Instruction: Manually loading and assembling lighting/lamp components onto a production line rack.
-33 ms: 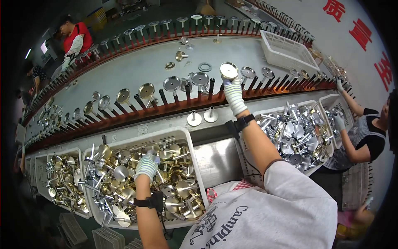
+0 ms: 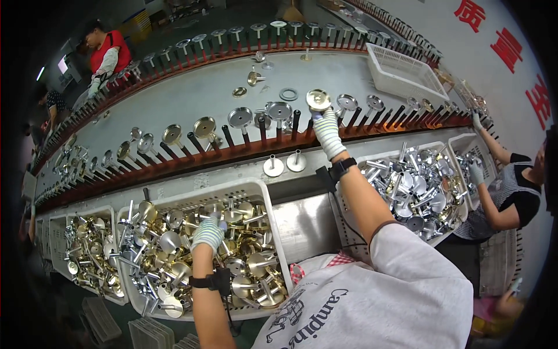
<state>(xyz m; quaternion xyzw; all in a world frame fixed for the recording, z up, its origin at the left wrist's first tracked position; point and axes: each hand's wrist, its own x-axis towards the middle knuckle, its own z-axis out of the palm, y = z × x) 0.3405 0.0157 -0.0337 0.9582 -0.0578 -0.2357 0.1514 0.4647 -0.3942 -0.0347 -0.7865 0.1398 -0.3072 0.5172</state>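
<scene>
My right hand (image 2: 326, 131), in a striped knit glove, is closed just below a shallow round gold-toned metal disc (image 2: 318, 100). That disc is held up over the near row of upright dark pegs (image 2: 296, 122); its underside is hidden by the glove. My left hand (image 2: 208, 234), gloved alike, reaches into a white plastic crate (image 2: 256, 189) heaped with metal discs on stems (image 2: 170, 242). Its fingers are bent among the gold and silver pieces, and what they grip is hidden. Two stemmed discs (image 2: 296, 161) stand stem-up on the ledge between the hands.
Other discs (image 2: 205, 127) sit on the pegs beside my right hand. A crate of silver parts (image 2: 407, 192) stands to my right. Beyond the pegs are a grey tabletop (image 2: 197, 81), a loose ring (image 2: 288, 94) and a white crate (image 2: 401, 70). Co-workers (image 2: 511, 186) stand right and far left.
The disc in my right hand has tilted a little and shifted slightly left. My left hand has moved only slightly within the crate.
</scene>
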